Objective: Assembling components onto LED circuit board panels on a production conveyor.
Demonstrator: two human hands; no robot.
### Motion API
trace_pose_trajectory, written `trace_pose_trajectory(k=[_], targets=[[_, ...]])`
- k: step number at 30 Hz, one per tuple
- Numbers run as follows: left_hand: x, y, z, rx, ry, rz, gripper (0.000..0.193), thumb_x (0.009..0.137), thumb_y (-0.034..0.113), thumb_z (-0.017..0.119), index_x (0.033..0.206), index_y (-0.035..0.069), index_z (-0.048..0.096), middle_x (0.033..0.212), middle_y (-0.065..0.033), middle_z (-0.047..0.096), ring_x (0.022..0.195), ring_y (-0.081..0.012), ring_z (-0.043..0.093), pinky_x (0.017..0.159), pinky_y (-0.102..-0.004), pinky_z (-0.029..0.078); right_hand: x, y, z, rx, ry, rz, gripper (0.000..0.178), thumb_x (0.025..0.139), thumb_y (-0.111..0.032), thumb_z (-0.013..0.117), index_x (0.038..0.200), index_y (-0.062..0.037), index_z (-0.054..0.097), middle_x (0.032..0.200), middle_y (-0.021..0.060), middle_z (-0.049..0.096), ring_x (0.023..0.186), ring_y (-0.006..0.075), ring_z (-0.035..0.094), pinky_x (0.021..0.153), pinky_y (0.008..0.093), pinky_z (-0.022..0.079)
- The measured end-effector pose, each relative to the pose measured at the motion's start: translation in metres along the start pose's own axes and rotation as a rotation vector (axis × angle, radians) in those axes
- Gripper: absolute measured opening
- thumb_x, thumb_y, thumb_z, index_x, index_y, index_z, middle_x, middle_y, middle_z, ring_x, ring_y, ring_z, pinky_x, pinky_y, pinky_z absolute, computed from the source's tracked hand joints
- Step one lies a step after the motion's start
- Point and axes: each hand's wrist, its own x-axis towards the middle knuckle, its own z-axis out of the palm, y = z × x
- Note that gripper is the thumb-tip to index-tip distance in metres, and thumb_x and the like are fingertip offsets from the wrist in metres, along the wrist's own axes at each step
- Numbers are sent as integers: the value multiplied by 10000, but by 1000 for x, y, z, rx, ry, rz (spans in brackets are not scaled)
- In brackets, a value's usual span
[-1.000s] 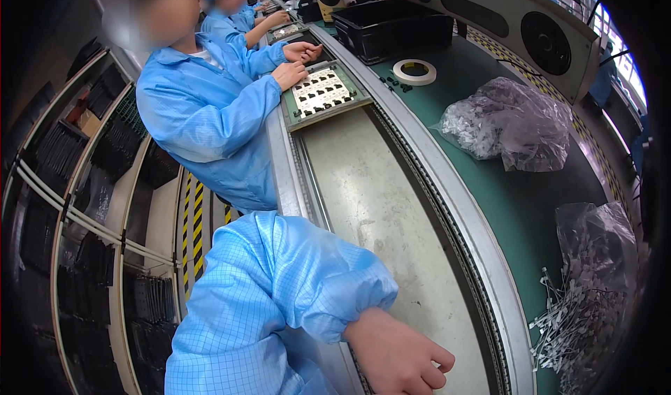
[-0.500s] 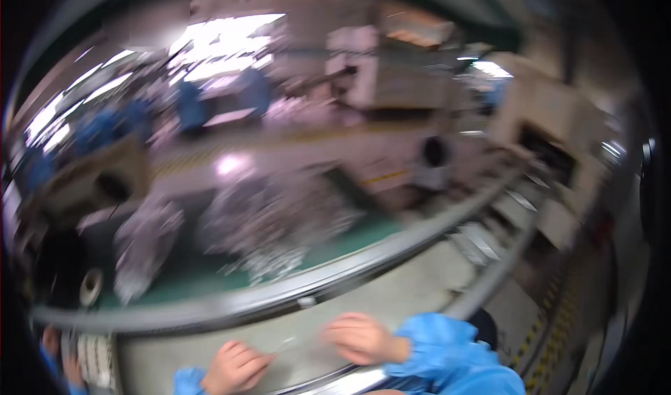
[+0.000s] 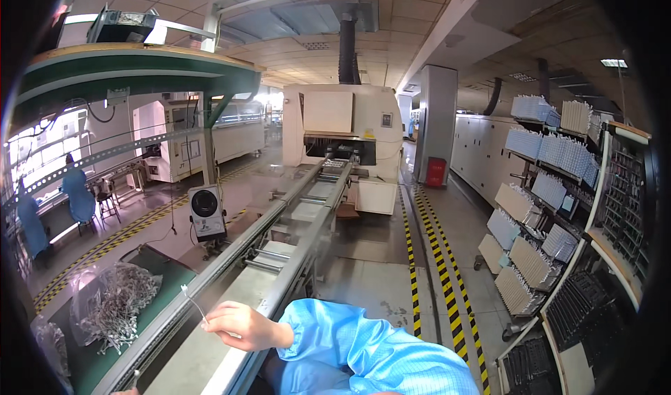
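My right hand (image 3: 239, 326), in a blue sleeve, is closed in a pinch over the conveyor (image 3: 203, 356). From its fingertips a thin wire lead (image 3: 193, 303) with a small white connector end sticks up to the left. Only a sliver of my left hand (image 3: 126, 392) shows at the lower edge. A thin pale-tipped piece (image 3: 135, 377) rises beside its fingers, too little seen to name. Left of the conveyor, a clear plastic bag (image 3: 91, 304) spills a heap of similar wire leads (image 3: 126, 304) onto a green surface (image 3: 157, 264).
The conveyor rails run ahead into a cream machine (image 3: 342, 126). A fan unit (image 3: 207, 212) stands left of the rails. On the right are racks (image 3: 549, 192) with stacked trays, and yellow-black floor tape (image 3: 447, 294). A green-edged shelf (image 3: 133, 77) hangs at upper left.
My view has swung right, along the conveyor toward the cream machine. The bag of leads now lies farther left. My left hand has mostly left the picture; my right hand is raised with a lead.
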Motion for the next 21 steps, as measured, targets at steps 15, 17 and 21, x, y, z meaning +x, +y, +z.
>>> trace_pose_trajectory(k=[15,17,21], targets=[[-76,54,-153,829,306,-722,145,908,89,744,1042,66,693,888,-91,736,822,-323,683,778,-436,518,35,13,69,215,-258,-57,303,782,164,599,1025,4,686,1071,158,744,1049,324,713,925,419,553],[-128,35,-190,976,62,-999,125,982,182,628,1071,113,573,854,-82,748,798,-339,715,744,-471,499,45,7,99,262,-318,-77,317,805,162,617,1065,-3,692,1101,145,741,1088,327,695,937,409,541],[-201,-19,-227,867,-163,-1367,198,1003,192,527,1159,78,485,856,-109,731,808,-303,711,766,-396,540,53,7,141,370,-345,-86,334,819,142,647,1101,-29,698,1124,134,736,1067,338,691,945,417,518]])
